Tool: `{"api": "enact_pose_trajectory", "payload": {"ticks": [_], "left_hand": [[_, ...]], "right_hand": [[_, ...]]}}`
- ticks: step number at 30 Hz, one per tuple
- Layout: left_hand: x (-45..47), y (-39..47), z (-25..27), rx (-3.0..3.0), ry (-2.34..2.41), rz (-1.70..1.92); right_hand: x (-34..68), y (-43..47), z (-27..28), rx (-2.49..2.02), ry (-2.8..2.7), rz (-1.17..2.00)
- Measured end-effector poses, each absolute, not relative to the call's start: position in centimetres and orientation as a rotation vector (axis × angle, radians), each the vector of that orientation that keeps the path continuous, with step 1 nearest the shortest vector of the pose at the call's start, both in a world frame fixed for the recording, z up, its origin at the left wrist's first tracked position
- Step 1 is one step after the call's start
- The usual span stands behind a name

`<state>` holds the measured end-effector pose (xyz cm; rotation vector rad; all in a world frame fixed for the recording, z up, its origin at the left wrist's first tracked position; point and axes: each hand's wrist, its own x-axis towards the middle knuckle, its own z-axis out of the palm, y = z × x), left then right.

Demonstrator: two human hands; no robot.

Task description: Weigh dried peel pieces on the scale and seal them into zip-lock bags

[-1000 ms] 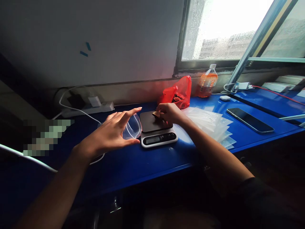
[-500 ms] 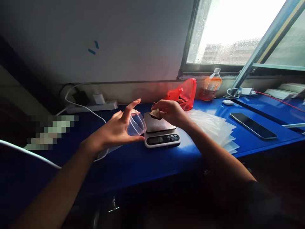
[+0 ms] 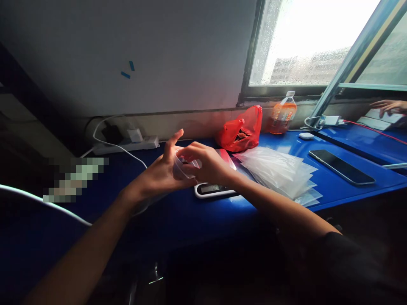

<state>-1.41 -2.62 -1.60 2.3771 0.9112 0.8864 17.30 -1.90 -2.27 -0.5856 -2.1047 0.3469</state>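
Left grip [image 3: 159,174] grasps one clear bag [image 3: 179,171] by one scale [image 3: 213,191]; right grip [image 3: 211,164]: cannot tell

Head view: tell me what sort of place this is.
Probably a small indoor workroom: a digital scale and a fanned stack of plastic bags lie on a blue table, with a power strip by the wall.

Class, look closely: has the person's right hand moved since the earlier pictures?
Yes: judged against the scale, the right hand has moved left, from above that scale to the clear bag in the left hand.
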Motion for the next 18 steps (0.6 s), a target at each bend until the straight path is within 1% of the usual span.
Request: {"api": "enact_pose_trajectory", "payload": {"ticks": [4, 6, 8, 12, 15, 18], "left_hand": [[-2.7, -1.8, -0.8, 2.361, 0.928, 1.154], [-3.4, -1.8, -0.2, 2.237, 0.819, 1.301], [-3.6, -2.4, 0.6, 1.991, 0.657, 1.363], [-2.9, -4.5, 1.5, 1.518, 0.483, 1.255], [-2.0, -5.3, 1.6, 1.406, 0.458, 1.101], [-1.9, -4.6, 1.3, 1.417, 0.494, 0.966]], "right_hand": [[18.2, -1.7, -1.6, -0.620, -1.830, 0.398], [18.8, -1.8, -1.5, -0.665, -1.760, 0.437], [19.3, -2.2, -1.5, -0.682, -1.751, 0.475], [19.4, -3.4, -0.9, -0.507, -1.857, 0.530], [19.1, -3.7, -0.4, -0.400, -1.929, 0.486], [19.0, -3.1, -0.6, -0.466, -1.901, 0.467]]}}
